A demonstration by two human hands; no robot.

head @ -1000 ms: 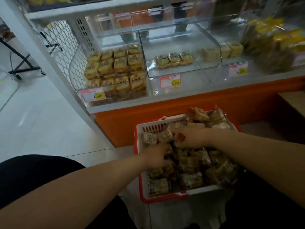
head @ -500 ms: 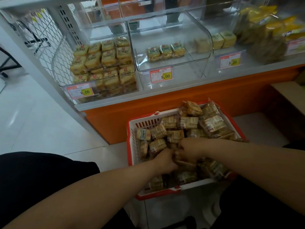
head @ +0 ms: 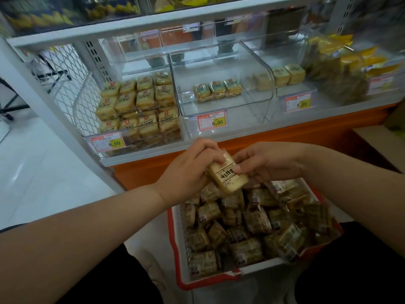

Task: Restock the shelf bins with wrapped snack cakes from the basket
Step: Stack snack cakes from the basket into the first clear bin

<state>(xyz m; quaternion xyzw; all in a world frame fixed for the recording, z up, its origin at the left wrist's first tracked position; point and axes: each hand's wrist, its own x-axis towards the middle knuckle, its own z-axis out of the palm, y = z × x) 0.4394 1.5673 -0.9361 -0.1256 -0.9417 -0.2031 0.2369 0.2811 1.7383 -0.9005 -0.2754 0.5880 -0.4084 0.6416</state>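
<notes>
A red and white basket (head: 179,249) on the floor holds several wrapped snack cakes (head: 247,229). Above its far edge, my left hand (head: 188,172) and my right hand (head: 265,163) together hold one pale wrapped cake (head: 228,175) with dark print; the left grips its upper left side, the right pinches its right edge. On the shelf, the left clear bin (head: 140,110) is stacked nearly full of cakes. The middle bin (head: 225,110) holds three cakes (head: 217,89) at its back.
A third bin (head: 291,88) to the right holds a few pale cakes, and yellow snack bags (head: 341,69) lie further right. Price tags reading 8.00 hang on the bin fronts. An orange base panel (head: 285,137) runs under the shelf. White floor lies to the left.
Both hands have risen out of the basket's pile, bringing one wrapped cake up above its far edge. The view has tilted up towards the shelf.
</notes>
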